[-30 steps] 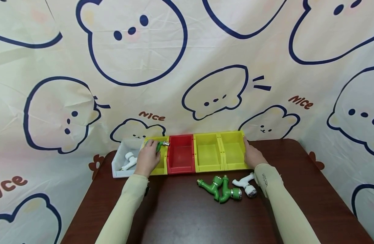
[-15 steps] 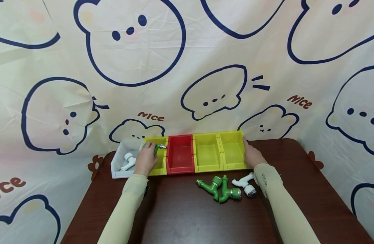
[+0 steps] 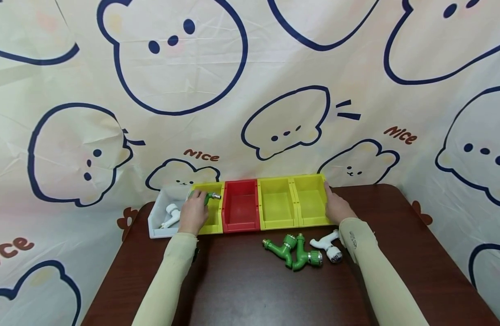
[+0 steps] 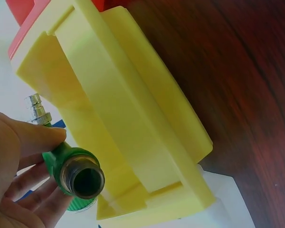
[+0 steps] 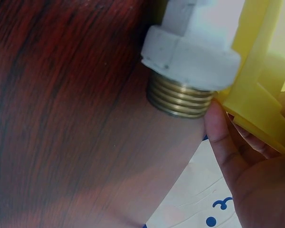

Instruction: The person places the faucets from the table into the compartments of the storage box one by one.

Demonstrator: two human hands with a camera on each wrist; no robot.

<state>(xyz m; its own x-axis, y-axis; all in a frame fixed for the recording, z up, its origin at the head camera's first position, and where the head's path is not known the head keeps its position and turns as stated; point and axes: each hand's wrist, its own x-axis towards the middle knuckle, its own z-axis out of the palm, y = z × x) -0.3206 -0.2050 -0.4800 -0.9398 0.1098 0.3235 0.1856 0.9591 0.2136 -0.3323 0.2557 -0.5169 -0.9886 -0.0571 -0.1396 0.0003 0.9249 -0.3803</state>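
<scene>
In the head view my left hand (image 3: pixel 194 212) is over the left yellow bin (image 3: pixel 213 222). It holds a green faucet (image 3: pixel 209 197) with a metal tip. The left wrist view shows the thumb and fingers round this faucet (image 4: pixel 61 159), its threaded opening facing the camera. My right hand (image 3: pixel 338 209) grips the right end of the rightmost yellow bin (image 3: pixel 315 203). In the right wrist view the thumb lies at the bin's edge (image 5: pixel 256 107), with the other fingers partly hidden behind it. A white faucet (image 5: pixel 194 52) with brass thread appears close in front.
A white bin (image 3: pixel 160 231) at the left holds a white faucet (image 3: pixel 173 215). A red bin (image 3: pixel 241 206) and another yellow bin (image 3: pixel 277 203) continue the row. Two green faucets (image 3: pixel 283 251) and a white one (image 3: pixel 328 245) lie on the brown table (image 3: pixel 250 290); a patterned cloth hangs behind.
My left hand, with the green faucet in it, has shifted slightly left and down over the left yellow bin. The right hand stays at the row's right end.
</scene>
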